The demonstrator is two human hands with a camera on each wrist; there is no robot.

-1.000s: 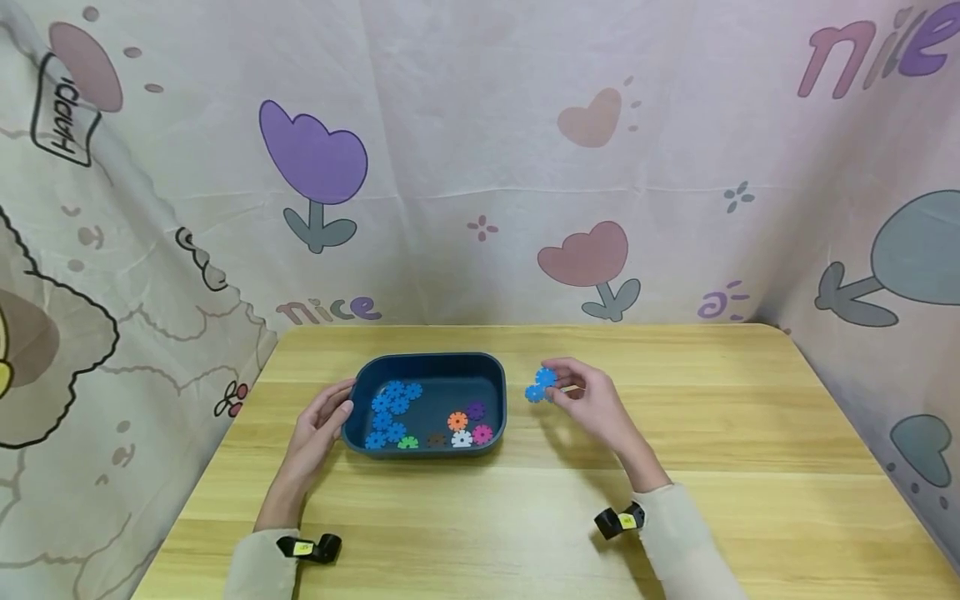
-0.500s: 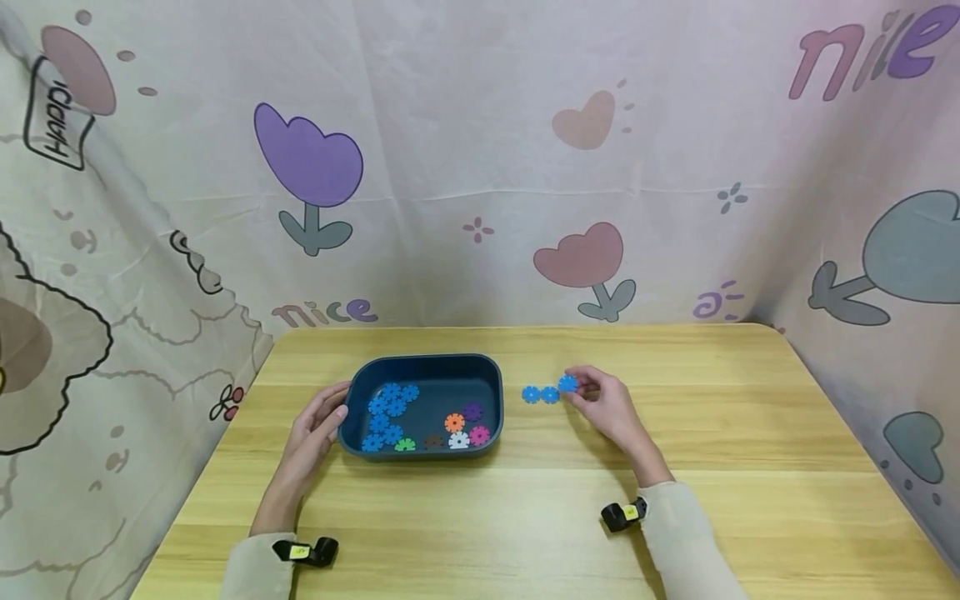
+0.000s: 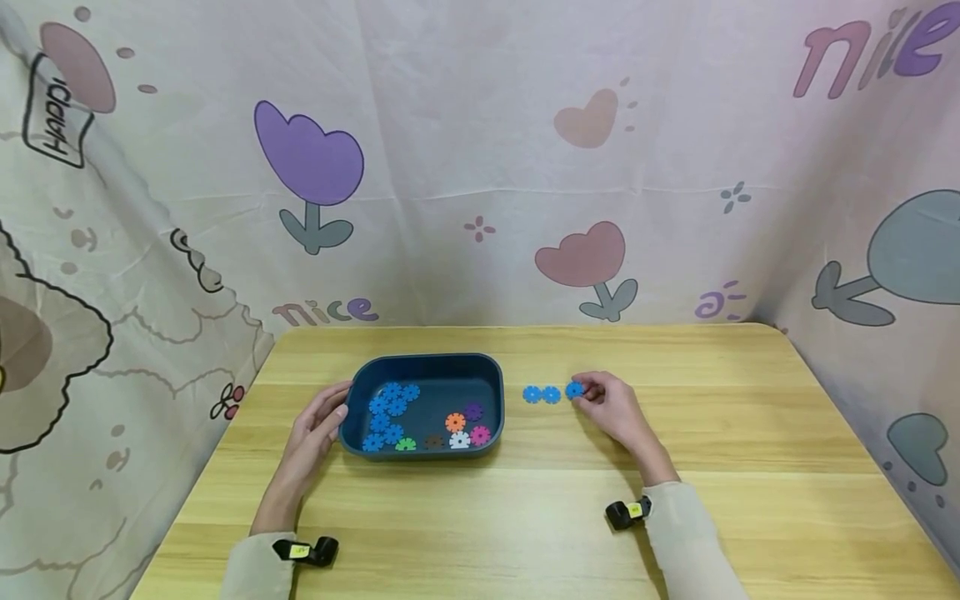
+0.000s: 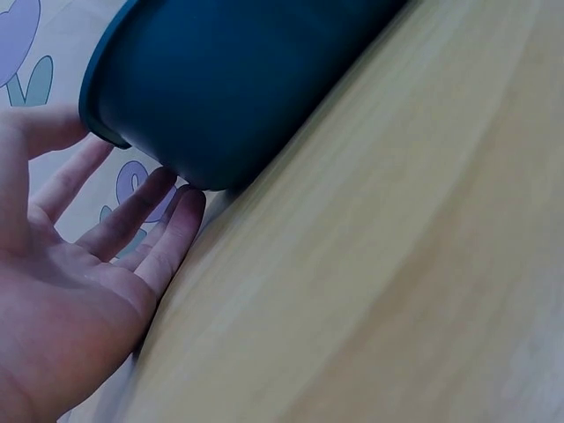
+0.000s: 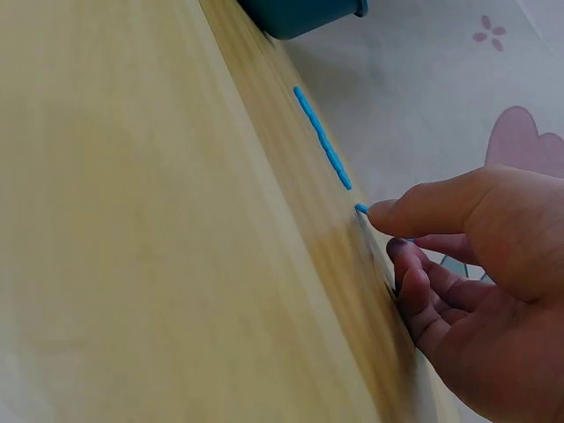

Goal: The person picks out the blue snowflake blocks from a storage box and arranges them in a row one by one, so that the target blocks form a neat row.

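A dark blue bin (image 3: 427, 454) stands on the table, and the left hand (image 3: 311, 429) grips its left end, thumb at the rim. In the left wrist view the left hand's (image 4: 97, 264) fingers touch the bin's outer wall (image 4: 211, 88). The right hand (image 3: 615, 408) pinches a blue snowflake disc (image 3: 574, 390) at the table surface, right of the bin. Left of that disc, two blue discs (image 3: 542, 394) lie side by side, touching. From the right wrist, the right hand (image 5: 476, 264) has thumb and finger on the disc's edge (image 5: 361, 209), a small gap from the pair (image 5: 322, 137).
Several blue discs (image 3: 386, 404) lie at the bin's left side. Orange (image 3: 455, 422), purple (image 3: 473, 412), pink (image 3: 480, 436), white (image 3: 460, 439), brown (image 3: 434, 441) and green (image 3: 406, 444) discs lie along its front and right. A printed cloth hangs behind the wooden table (image 3: 525, 533).
Two blue discs that were in or by the right hand now lie on the table. The right hand has moved right and down with one disc. The left hand stays on the bin.
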